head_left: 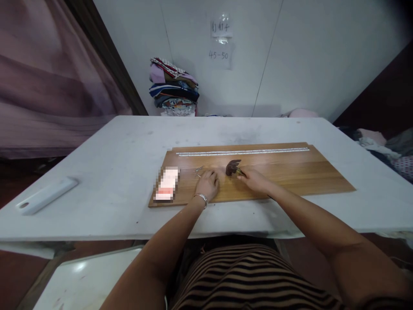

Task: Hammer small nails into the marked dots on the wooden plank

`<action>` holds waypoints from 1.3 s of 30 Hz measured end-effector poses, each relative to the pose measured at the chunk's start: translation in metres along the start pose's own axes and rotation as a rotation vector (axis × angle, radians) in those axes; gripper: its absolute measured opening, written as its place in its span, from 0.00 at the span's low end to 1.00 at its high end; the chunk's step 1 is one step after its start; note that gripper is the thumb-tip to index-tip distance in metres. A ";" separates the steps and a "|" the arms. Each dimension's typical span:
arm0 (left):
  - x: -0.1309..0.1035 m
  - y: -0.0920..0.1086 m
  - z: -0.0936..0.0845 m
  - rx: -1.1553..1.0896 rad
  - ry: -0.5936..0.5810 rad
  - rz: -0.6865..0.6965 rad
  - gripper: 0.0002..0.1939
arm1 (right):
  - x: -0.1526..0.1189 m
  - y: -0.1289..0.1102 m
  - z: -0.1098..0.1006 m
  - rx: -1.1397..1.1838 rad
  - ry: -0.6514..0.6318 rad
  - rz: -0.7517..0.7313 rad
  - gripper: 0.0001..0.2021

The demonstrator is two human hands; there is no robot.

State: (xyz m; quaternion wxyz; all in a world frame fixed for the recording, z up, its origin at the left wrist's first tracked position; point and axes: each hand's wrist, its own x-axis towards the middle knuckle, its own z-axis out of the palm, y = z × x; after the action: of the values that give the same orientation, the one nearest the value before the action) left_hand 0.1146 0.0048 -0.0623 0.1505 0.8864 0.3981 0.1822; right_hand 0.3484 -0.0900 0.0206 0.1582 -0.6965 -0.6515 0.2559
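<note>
My right hand (pixel 253 180) grips a claw hammer (pixel 232 168) by its handle, low over the wooden board (pixel 284 172), with the head pointing left toward my other hand. Palm down on the board's front left part lies my left hand (pixel 207 185), a bracelet at its wrist. Its fingers are slightly bent and loosely apart, and nothing shows in them. Just beyond its fingertips is a small loose bunch of nails (pixel 198 171). To the left, a phone with a blurred-out screen (pixel 167 184) rests on the board.
Two thin white measuring strips (pixel 241 152) run along the board's far side. The board lies on a white table (pixel 129 142), with a white plastic piece (pixel 48 196) at its left. Behind stand folded clothes (pixel 174 88) against a wall with paper signs (pixel 221 43).
</note>
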 end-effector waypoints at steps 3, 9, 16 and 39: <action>0.000 0.001 -0.002 -0.011 0.002 0.000 0.15 | 0.002 0.001 -0.003 -0.002 0.007 -0.016 0.11; -0.001 0.004 -0.005 -0.014 -0.004 -0.007 0.14 | 0.005 0.000 -0.002 -0.013 -0.011 -0.007 0.10; 0.000 0.002 -0.004 -0.012 -0.020 0.000 0.14 | 0.004 -0.001 0.002 -0.008 -0.013 -0.013 0.12; -0.001 0.003 -0.005 -0.001 -0.023 -0.012 0.15 | 0.004 0.000 0.000 -0.018 -0.018 -0.001 0.13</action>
State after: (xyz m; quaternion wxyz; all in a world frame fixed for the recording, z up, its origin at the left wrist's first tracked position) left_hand 0.1137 0.0033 -0.0564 0.1565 0.8859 0.4018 0.1713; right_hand 0.3483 -0.0864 0.0198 0.1462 -0.6953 -0.6554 0.2562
